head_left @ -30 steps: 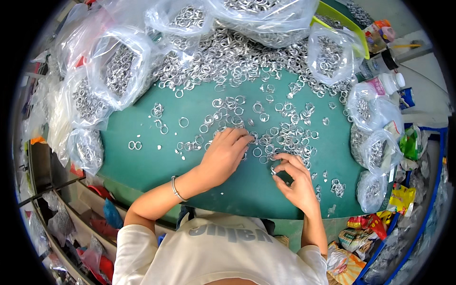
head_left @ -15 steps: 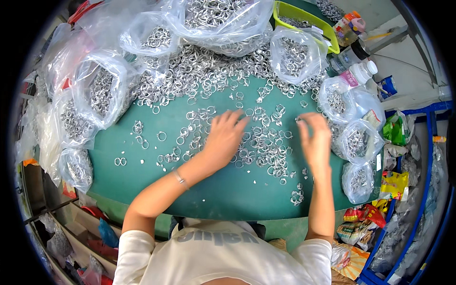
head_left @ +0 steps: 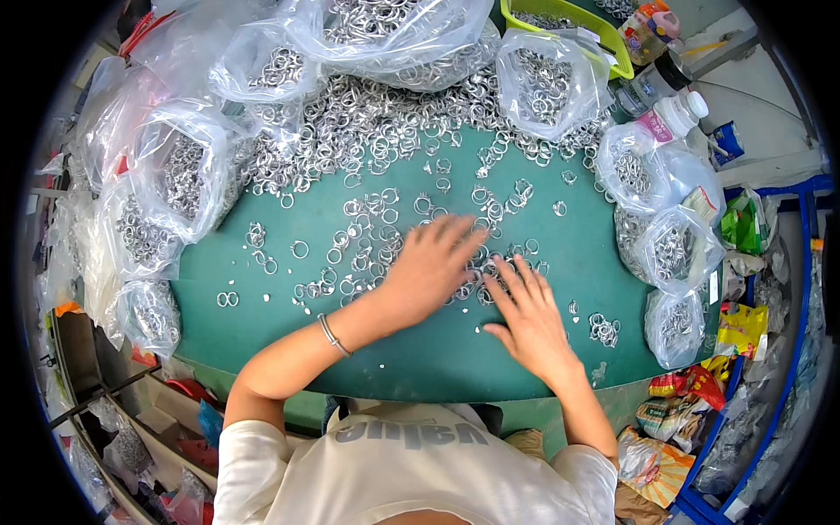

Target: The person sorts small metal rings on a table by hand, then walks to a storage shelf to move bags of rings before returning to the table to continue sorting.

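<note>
Many loose silver-coloured rings (head_left: 372, 254) lie scattered on the green tabletop (head_left: 411, 359). My left hand (head_left: 430, 269) rests over the middle of this scatter, fingers stretched out and a little blurred, with rings showing around them. A silver bangle (head_left: 332, 335) circles that wrist. Close to its right, my right hand (head_left: 531, 325) is flat with spread fingers, their tips at the rings on the right side of the scatter. Neither hand visibly grips anything; whatever lies under the palms is hidden. A small cluster of rings (head_left: 604, 329) sits right of my right hand.
A dense heap of rings (head_left: 367, 118) spreads along the far side. Clear plastic bags of rings stand around it, including a large bag (head_left: 411, 66), a left bag (head_left: 184, 175) and a right bag (head_left: 674, 328). A yellow-green basket (head_left: 612, 57) and bottles (head_left: 669, 118) stand far right.
My right hand has come left and nearer from the right side, its bent fingers now spread flat beside my left hand. The left hand has moved slightly right and nearer.
</note>
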### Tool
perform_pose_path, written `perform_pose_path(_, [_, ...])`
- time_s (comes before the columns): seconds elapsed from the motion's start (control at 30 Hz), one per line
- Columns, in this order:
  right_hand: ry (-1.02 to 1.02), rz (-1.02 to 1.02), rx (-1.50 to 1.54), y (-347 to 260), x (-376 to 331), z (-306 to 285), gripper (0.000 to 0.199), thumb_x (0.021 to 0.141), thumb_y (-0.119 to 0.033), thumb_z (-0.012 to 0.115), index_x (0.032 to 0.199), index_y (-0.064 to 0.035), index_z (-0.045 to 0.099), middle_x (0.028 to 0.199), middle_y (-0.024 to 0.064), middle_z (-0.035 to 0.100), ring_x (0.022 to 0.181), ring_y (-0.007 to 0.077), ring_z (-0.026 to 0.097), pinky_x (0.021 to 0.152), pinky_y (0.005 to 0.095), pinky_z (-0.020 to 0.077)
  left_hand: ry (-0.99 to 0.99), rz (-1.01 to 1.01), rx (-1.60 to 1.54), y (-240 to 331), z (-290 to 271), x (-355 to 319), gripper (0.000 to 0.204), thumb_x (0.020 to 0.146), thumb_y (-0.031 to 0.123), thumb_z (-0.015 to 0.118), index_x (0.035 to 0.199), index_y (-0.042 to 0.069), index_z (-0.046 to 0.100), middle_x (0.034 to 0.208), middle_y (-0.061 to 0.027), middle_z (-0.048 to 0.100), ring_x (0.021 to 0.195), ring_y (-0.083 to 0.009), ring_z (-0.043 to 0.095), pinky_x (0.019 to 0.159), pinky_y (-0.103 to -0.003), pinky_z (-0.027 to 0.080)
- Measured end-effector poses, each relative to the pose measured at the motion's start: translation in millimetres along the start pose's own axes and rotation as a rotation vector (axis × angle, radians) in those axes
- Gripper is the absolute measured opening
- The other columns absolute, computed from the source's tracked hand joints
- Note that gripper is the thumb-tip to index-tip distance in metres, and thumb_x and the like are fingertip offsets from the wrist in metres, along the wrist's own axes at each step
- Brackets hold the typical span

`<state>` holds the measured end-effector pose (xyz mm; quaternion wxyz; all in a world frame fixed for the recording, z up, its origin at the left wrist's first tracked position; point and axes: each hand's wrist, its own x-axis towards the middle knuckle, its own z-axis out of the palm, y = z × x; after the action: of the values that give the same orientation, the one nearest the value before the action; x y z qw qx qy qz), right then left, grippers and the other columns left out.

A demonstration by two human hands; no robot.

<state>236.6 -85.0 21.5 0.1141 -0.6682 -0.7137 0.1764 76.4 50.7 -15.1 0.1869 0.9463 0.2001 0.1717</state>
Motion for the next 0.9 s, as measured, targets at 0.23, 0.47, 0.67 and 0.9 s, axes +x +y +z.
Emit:
perform_pose_path(0.23, [0.404,0.155,0.323,47.6,6.6,2.6,0.02,0.077,-0.007,0.068,0.096,-0.0031,0.063,0.109,0.0136,0.062,0.103,0.0334,0.056,0.088,0.0423,0.0424,-0.119,-0.022,0.095,2.2,-1.2,-26.9,0.041,0.076,0.013,0.067,0.115,0.005,0.057,0.126,-0.0124,0.049,0.123,-0.031,0.041,0.097,-0.048,0.034])
perform_pose_path(0.47, [0.489,0.08,0.103,76.5,81.5,4.8,0.035,0.079,-0.008,0.067,0.112,-0.005,0.057,0.118,0.0134,0.057,0.108,0.0325,0.051,0.093,0.0405,0.0375,-0.048,-0.053,0.139,12.4,-0.7,6.6,0.048,0.079,0.017,0.066,0.124,0.009,0.051,0.135,-0.0139,0.04,0.125,-0.0337,0.037,0.096,-0.051,0.033])
perform_pose_path(0.67, [0.466,0.093,0.236,64.1,43.7,7.1,0.026,0.073,0.003,0.067,0.098,-0.0026,0.064,0.101,0.0114,0.06,0.095,0.0301,0.055,0.08,0.0376,0.0448,-0.163,0.105,0.05,23.4,17.2,-1.3,0.048,0.082,0.031,0.064,0.125,0.012,0.052,0.134,-0.0115,0.044,0.13,-0.0312,0.034,0.103,-0.058,0.027])
perform_pose_path(0.9, [0.701,0.271,1.061,31.8,15.9,-6.8,0.023,0.076,0.01,0.065,0.097,0.0002,0.065,0.094,0.0066,0.063,0.08,0.0124,0.06,0.069,0.0235,0.0482,-0.056,-0.05,0.055,10.1,-4.8,-14.7,0.04,0.079,0.005,0.062,0.118,0.003,0.054,0.119,-0.0133,0.05,0.118,-0.0324,0.044,0.102,-0.046,0.034])
